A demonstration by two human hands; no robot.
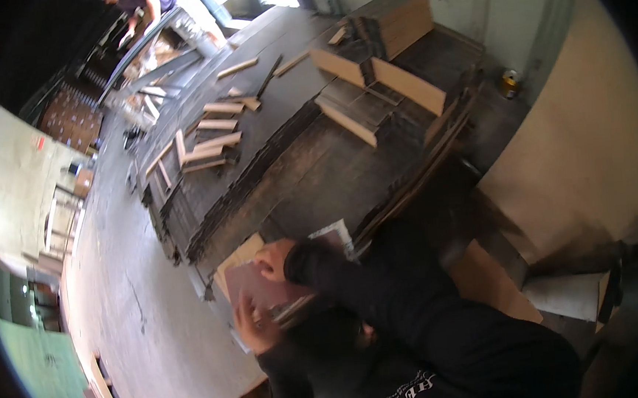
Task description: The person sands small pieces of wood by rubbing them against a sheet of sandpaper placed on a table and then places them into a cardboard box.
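At the near edge of the dark worktable (304, 193) I have a flat reddish-brown panel (255, 283), with a pale wooden board (236, 258) showing beneath its far edge. My left hand (255, 328) holds the panel's near left side, its fingers slightly blurred. My right hand (274, 260) is closed at the panel's far right part, fingers curled and partly hidden by the black sleeve. Beyond my right forearm lies a piece with a whitish edge (344, 236), mostly covered by the arm.
Several short wooden strips (218, 125) lie on the table's far left. Wooden boards (407, 26) are stacked at the far right, near thin upright panels (407, 85). A can (509, 83) stands beyond the table. Another person (150, 4) works at the far left.
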